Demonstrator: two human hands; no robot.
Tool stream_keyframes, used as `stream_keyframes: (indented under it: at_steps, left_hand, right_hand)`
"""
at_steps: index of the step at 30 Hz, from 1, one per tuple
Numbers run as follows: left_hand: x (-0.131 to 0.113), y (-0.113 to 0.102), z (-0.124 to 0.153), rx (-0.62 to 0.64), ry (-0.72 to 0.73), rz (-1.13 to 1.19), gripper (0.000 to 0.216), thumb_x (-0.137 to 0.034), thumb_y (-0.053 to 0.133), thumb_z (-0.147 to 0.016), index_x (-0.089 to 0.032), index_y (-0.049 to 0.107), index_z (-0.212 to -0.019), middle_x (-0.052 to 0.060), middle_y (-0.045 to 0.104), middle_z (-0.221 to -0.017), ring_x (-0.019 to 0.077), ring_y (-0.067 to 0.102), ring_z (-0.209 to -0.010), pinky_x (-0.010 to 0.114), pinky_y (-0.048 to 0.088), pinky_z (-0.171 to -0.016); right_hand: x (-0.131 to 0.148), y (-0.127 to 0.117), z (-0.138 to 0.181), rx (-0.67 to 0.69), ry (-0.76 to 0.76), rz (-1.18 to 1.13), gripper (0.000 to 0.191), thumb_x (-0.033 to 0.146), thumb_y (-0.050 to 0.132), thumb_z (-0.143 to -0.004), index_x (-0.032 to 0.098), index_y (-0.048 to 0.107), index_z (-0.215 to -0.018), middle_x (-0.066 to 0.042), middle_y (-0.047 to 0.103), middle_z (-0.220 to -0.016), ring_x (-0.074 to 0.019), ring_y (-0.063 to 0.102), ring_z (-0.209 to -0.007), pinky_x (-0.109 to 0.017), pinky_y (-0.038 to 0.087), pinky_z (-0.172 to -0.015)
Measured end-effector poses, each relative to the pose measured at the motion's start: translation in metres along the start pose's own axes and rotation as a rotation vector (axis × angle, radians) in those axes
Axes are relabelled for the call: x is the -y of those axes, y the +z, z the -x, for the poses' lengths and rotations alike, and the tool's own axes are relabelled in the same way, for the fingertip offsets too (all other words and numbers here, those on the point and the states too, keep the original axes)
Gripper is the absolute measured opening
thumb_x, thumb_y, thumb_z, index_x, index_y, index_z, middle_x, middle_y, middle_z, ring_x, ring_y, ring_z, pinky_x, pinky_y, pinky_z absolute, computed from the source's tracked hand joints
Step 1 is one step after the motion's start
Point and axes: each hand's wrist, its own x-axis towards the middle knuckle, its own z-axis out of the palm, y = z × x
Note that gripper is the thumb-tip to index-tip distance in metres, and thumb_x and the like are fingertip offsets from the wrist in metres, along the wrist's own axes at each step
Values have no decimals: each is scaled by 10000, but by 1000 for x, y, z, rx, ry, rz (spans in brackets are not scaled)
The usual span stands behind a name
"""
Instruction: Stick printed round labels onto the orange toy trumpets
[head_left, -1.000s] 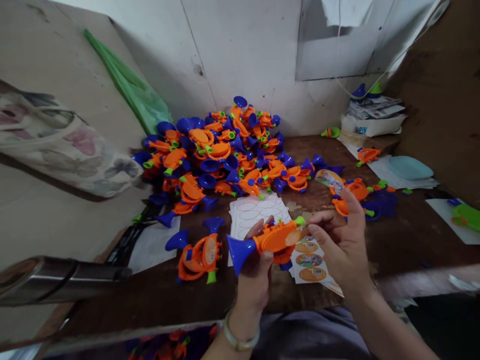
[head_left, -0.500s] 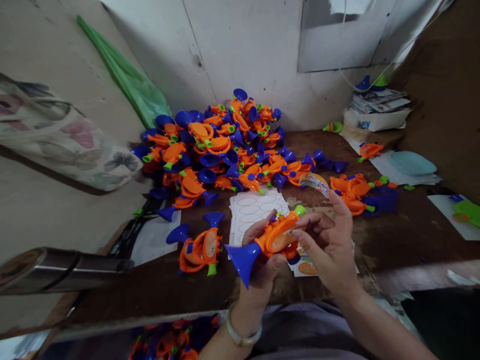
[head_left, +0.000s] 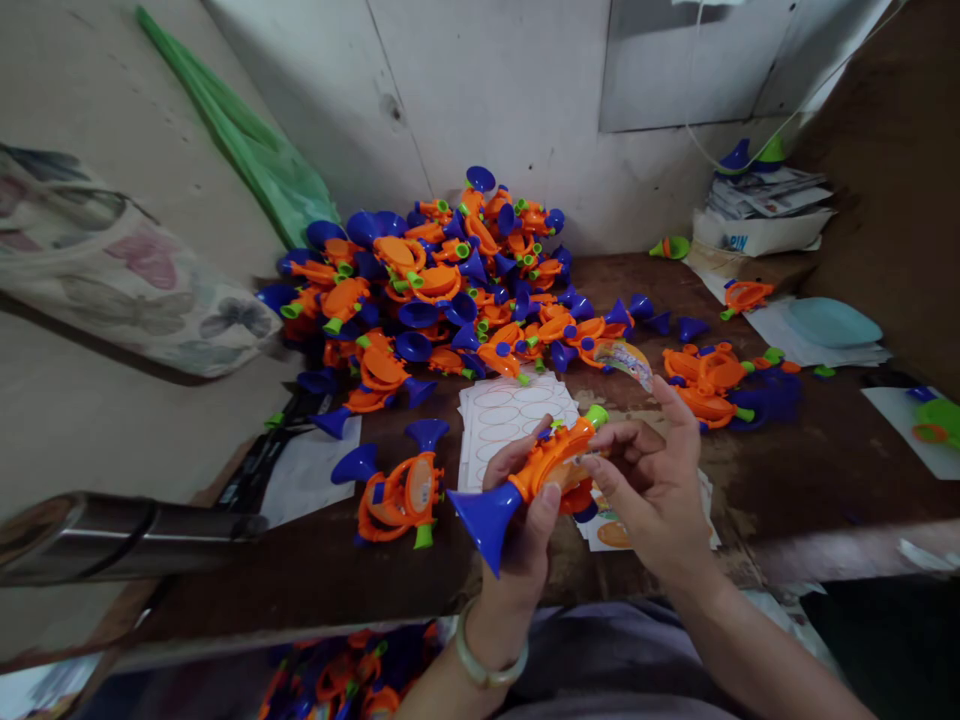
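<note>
1. Gripping a toy trumpet [head_left: 553, 460] in the left hand [head_left: 523, 560] above the table [head_left: 300, 575], blue bell toward lower left;
2. Touching its oval face with nearly closed right-hand [head_left: 667, 500] fingertips; cannot tell whether pinching or pressing; bearing an oval sticker [head_left: 626, 362] on a raised finger;
3. Just beyond: printed sheets [head_left: 510, 405]; behind these, heaped trumpets [head_left: 442, 285].

The toy trumpet [head_left: 547, 464] looks glossy plastic, the flask [head_left: 180, 540] smooth metal.
</note>
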Motion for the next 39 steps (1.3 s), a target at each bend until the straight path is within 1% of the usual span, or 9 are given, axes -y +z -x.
stream_keyframes:
  at_steps: [8,14,21,24,26,28,33,36,39]
  left_hand:
    - [1,-1,2,37,90,-10,362,-379,834,-930,-294,683,-1248,92,707,-1497,357,653,-1435,568,477,-1239]
    - [-1,1,0,-2,104,-24,405,-398,864,-901,-286,680,-1244,101,714,-1484,358,681,-1395,563,509,-1214]
    - [0,-4,-1,40,110,-21,374,-351,847,-915,-302,687,-1249,96,714,-1505,347,664,-1428,522,533,-1193]
    - [-2,-6,-2,6,81,-19,414,-409,876,-875,-285,691,-1223,118,715,-1503,375,659,-1430,569,512,-1213]
    - [-6,-4,-4,-22,47,21,450,-454,900,-839,-284,695,-1201,121,729,-1483,383,691,-1387,581,533,-1191]
    - [-9,-1,-5,-22,-16,95,478,-463,915,-816,-293,695,-1205,119,746,-1460,374,744,-1308,561,594,-1124]
    - [-8,8,-7,-8,-216,249,580,-509,919,-785,-305,704,-1284,118,745,-1472,355,782,-1238,493,654,-1042]
    - [-1,6,-5,-19,-336,204,605,-621,873,-820,-266,754,-1295,136,752,-1455,376,707,-1368,491,621,-1105]
    - [3,-1,0,69,-313,72,530,-548,863,-888,-308,758,-1348,110,686,-1562,344,595,-1509,455,568,-1181]
  right_hand:
    - [-7,0,0,-73,-112,238,660,280,781,-989,361,441,-1549,-70,761,-1102,-287,783,-954,-517,676,-861]
    - [-5,5,-3,-73,-245,358,673,217,749,-992,388,416,-1551,-4,760,-955,-303,798,-952,-677,588,-1088]
    - [-3,12,-5,6,-351,422,817,129,631,-1042,442,225,-1678,20,713,-951,-242,770,-869,-604,630,-1047]
    - [-9,-1,-15,-65,-369,538,765,255,743,-1013,397,323,-1637,-100,686,-1282,-341,681,-1289,-665,548,-1147]
    - [-15,-13,-23,-204,-364,588,872,419,874,-915,366,358,-1616,-169,456,-1632,-440,404,-1578,-739,444,-1213]
    - [-20,-22,-27,-271,-287,506,976,526,871,-899,374,277,-1658,-168,240,-1770,-450,294,-1637,-745,422,-1222]
    - [-20,-13,-13,190,102,-31,817,509,731,-1019,394,231,-1656,-139,607,-1488,-261,726,-1234,-465,668,-968]
    - [-17,-6,-12,54,89,-92,695,379,739,-1021,398,327,-1581,-33,715,-1191,-198,764,-1036,-380,684,-882]
    - [-15,-8,-16,-177,-141,172,632,235,751,-985,377,444,-1519,-37,711,-1169,-234,740,-1126,-443,660,-986]
